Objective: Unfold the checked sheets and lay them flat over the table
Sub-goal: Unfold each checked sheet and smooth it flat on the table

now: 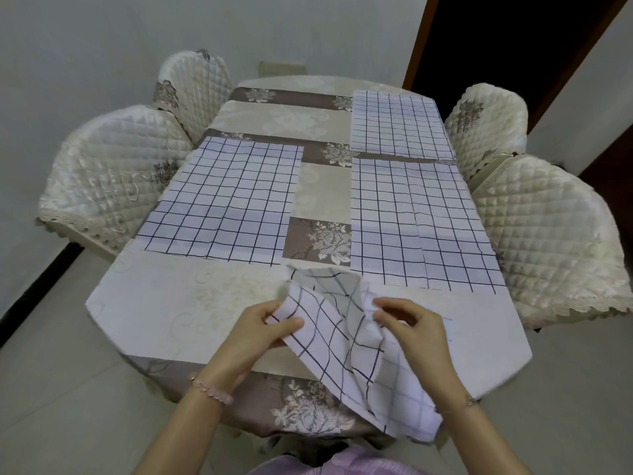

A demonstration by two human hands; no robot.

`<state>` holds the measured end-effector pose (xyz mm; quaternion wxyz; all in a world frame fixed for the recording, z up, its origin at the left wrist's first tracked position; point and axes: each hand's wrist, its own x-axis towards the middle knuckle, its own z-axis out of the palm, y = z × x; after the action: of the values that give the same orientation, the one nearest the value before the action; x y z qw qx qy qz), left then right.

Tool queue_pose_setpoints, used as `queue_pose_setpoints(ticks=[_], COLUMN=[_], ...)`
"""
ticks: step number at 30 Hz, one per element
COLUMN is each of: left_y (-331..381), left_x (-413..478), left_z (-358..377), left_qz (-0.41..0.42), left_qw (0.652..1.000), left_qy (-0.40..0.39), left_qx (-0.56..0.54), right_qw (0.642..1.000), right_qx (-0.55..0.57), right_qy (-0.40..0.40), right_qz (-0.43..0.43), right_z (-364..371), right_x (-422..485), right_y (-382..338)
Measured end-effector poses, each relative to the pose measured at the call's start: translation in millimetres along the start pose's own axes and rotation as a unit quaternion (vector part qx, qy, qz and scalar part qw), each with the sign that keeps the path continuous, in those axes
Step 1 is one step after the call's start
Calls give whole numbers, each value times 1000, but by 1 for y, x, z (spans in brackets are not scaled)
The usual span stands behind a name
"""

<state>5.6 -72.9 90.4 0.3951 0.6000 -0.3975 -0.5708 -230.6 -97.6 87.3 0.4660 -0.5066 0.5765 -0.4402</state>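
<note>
While three checked sheets lie flat on the counter, both hands' fingers pinch a fourth, partly folded checked sheet at the near edge. Light, limp cloth; best held by corners.

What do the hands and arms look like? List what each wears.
No sleeves show. The left hand has a pink bead bracelet with one gold bead at its wrist. The right hand has a thin chain with a small charm at its wrist.
</note>
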Motion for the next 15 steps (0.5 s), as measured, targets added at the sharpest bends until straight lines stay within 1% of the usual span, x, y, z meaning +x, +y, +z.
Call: queue_pose_setpoints(ticks=[3,5,9,11,13,15], left_y=[10,17,29,35,44,53], left_x=[-3,-2,8,18,30,46], left_z=[-25,-42,-70,-82,-92,-103], left_qz=[40,54,72,82,86,91], left_qw=[998,995,988,982,978,978], left_qy=[47,82,127,154,175,176], left_qx=[8,-7,-56,-66,-73,-65], right_qw=[999,998,990,985,982,981], right_qx=[21,38,116,153,168,158], right_qy=[42,52,37,27,6,-11], right_qz=[-11,5,66,79,89,107], right_z=[-28,-46,-71,-79,-85,-90], right_x=[15,25,46,57,72,91], right_y=[-6,-9,-9,-11,-13,-14])
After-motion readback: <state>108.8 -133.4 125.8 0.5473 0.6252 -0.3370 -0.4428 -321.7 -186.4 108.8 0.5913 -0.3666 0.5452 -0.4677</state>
